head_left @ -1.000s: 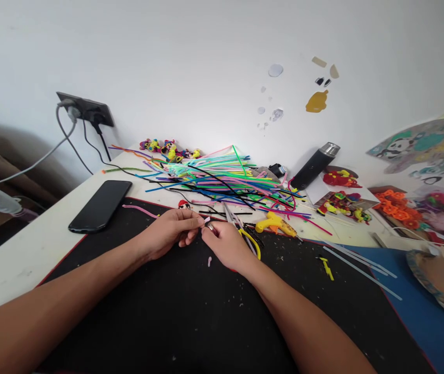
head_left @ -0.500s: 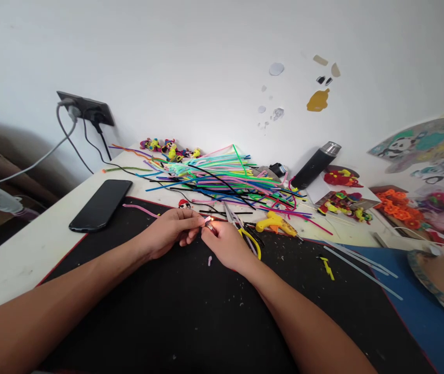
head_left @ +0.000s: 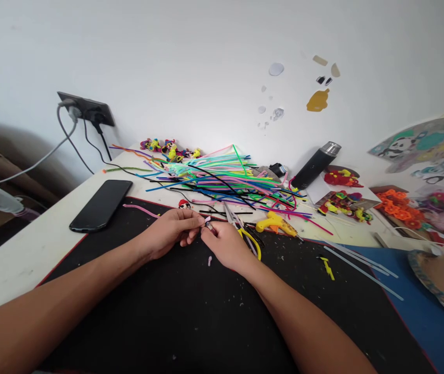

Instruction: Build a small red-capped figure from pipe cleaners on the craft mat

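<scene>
Between the thumb and fingers of my left hand (head_left: 177, 228) is pinched a short pink pipe cleaner piece (head_left: 207, 220), its tip poking out toward the right. My right hand (head_left: 227, 244) is closed round a lighter (head_left: 210, 226) just beside that tip; no flame shows, and most of the lighter is hidden by the fingers. A second short pink pipe cleaner piece (head_left: 210, 261) lies on the black mat (head_left: 159, 322) below the hands. Yellow-handled scissors (head_left: 241, 228) rest just beyond my right hand.
Behind the hands spreads a pile of coloured pipe cleaners (head_left: 214, 176). A yellow glue gun (head_left: 276, 224) and glue sticks (head_left: 362, 272) lie to the right. On the left is a black phone (head_left: 101, 205); a black flask (head_left: 315, 165) leans at the back.
The small flame at the lighter, lit half a second ago by the pink piece's tip, has gone out. Both hands have stayed in nearly the same place.
</scene>
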`<act>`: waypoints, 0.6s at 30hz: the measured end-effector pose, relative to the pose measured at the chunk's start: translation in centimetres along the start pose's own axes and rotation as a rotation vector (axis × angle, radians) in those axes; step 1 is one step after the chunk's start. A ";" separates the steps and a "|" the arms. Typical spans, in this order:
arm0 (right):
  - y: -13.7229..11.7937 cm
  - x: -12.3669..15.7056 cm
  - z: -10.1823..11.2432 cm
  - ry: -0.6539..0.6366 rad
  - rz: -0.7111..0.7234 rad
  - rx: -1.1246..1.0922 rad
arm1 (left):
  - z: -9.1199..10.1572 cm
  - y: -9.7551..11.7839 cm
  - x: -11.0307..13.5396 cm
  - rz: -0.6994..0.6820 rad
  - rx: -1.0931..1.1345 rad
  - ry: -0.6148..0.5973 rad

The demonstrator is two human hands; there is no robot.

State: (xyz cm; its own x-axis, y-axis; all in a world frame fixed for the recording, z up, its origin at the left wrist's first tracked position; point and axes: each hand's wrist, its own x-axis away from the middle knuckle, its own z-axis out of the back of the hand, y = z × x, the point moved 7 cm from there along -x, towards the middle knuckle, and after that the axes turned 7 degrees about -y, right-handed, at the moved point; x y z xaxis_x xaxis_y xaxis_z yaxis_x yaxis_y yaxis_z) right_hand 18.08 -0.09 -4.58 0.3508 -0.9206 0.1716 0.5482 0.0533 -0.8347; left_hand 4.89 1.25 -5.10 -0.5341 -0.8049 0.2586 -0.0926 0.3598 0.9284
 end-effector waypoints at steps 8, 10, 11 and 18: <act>-0.1 0.0 0.0 -0.005 -0.004 -0.004 | -0.1 0.1 0.0 0.006 -0.002 0.000; 0.0 0.1 -0.1 -0.012 -0.004 -0.008 | -0.2 0.2 0.1 0.007 -0.003 -0.002; 0.0 0.1 -0.1 -0.013 -0.007 -0.013 | -0.2 0.3 0.1 0.007 -0.005 -0.002; 0.0 0.1 0.0 -0.016 -0.009 -0.026 | -0.2 0.2 0.1 0.011 -0.006 -0.007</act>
State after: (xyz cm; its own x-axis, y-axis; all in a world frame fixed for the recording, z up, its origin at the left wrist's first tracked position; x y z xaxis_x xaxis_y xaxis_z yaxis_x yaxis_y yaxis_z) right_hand 18.12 -0.13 -4.53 0.3585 -0.9145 0.1877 0.5317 0.0348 -0.8462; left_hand 4.98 1.14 -4.80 -0.5413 -0.7974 0.2666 -0.0814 0.3654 0.9273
